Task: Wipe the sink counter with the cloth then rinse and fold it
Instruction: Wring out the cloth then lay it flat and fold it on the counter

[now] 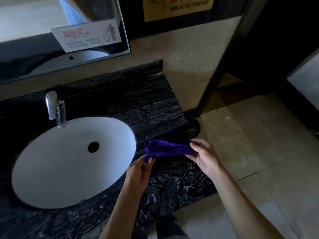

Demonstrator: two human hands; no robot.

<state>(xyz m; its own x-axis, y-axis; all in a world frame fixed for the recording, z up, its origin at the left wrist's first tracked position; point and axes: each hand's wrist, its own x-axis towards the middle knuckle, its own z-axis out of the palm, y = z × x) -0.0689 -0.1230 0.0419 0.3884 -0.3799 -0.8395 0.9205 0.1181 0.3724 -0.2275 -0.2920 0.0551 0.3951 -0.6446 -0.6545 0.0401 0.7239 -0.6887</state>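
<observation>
A purple cloth is stretched between both hands just above the right end of the black marble counter. My left hand pinches its lower left corner. My right hand grips its right end, near the counter's right edge. The white oval sink lies to the left of the cloth, with a dark drain hole in the basin. A chrome faucet stands behind the sink.
A mirror with a white sign hangs on the wall behind the counter. A round dark bin sits on the tiled floor just past the counter's right edge. A dark door frame rises at the right.
</observation>
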